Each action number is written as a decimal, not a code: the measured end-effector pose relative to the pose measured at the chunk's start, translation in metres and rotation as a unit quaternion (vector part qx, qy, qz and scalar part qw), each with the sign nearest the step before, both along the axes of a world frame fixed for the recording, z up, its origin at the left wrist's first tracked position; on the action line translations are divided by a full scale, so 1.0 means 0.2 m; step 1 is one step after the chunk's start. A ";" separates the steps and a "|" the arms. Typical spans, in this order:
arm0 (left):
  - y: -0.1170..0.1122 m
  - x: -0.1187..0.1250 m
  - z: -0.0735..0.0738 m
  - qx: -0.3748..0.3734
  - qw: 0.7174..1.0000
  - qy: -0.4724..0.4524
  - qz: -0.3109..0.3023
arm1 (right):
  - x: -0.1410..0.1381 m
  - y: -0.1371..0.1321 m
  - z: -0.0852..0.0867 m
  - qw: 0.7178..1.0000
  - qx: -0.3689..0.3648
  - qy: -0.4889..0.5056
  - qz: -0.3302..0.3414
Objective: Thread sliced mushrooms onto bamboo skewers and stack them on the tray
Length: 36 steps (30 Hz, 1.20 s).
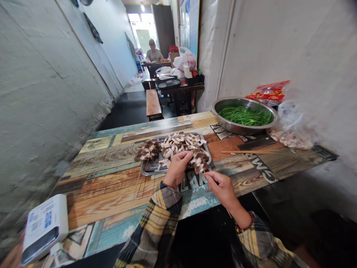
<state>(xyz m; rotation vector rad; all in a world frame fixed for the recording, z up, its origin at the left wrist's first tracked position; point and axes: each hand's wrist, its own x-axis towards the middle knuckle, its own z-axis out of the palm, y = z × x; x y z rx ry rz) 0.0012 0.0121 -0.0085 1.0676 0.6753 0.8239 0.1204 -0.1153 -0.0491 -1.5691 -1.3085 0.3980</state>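
Note:
My left hand (177, 168) is closed in a pinch at the left side of a bunch of threaded oyster mushrooms (200, 160). Below that bunch, the thumb and fingers of my right hand (222, 189) grip the thin skewer it is threaded on; most of the stick is hidden by the hand. Both hands are over the near edge of a metal tray (143, 172) heaped with loose oyster mushroom pieces (178, 143). At the tray's left end lie finished-looking mushroom skewers (147, 150), their bare sticks pointing toward me over the table.
Bare bamboo skewers (248, 152) lie right of the tray on the wood-patterned table (111, 182). Behind them stand a steel bowl of green chives (245, 115) and plastic bags (292, 126). A white payment device (46, 227) is front left. A person (154, 54) sits far back.

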 end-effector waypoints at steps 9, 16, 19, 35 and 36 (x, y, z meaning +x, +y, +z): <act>-0.02 0.01 0.00 0.024 1.000 0.019 0.004 | -0.02 -0.02 -0.05 0.991 0.039 -0.113 -0.058; -0.05 0.04 0.00 0.042 0.999 0.027 0.002 | -0.03 -0.02 -0.05 0.986 0.045 -0.144 -0.066; -0.05 0.04 -0.01 0.045 0.999 0.028 -0.003 | -0.03 -0.01 -0.04 0.987 0.027 -0.145 -0.065; 0.11 -0.09 -0.02 0.291 0.922 0.211 0.140 | 0.01 -0.01 0.00 0.995 0.005 0.035 -0.093; 0.11 -0.09 -0.02 0.339 0.898 0.250 0.129 | 0.01 -0.02 0.00 0.995 0.007 0.042 -0.093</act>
